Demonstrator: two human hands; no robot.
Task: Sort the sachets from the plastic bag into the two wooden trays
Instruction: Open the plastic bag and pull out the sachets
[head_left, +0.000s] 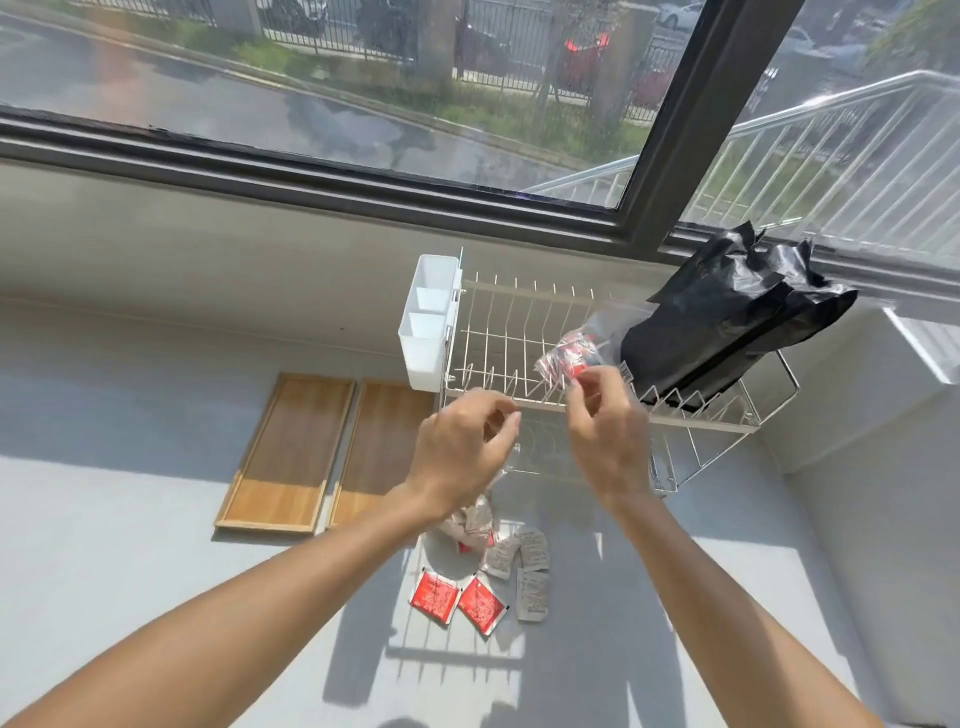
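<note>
Bench (156, 571): it is carrying everything, half in sun and half in shade, under a wide window.
Dish rack (519, 332): it is sitting at the far right of the bench, with a white cutlery caddy (426, 322) hanging on its left end and a crumpled black bag (727, 322) lying in its right half.
Wooden trays: the left tray (291, 452) and the right tray (384, 441) are lying side by side, nearly touching, long axes running away from the person; both are showing bare wood, no sachets in them yet.
Plastic bag (582, 348): clear, it is being held up in front of the rack between the two hands, with red sachets bunched inside (how many, I cannot tell).
Loose sachets: a heap is lying on the bench directly below the hands, two red sachets (457, 597) nearest the person and silver-grey sachets (524, 566) just beside them.
Left hand (462, 452): its grip is pinching the thin film at the bag's lower edge.
Right hand (608, 431): its grip is closing on the bag near the red contents.
Turning relation: the trays are lying left of the heap, so the left hand is the nearer one for carrying sachets across.
</note>
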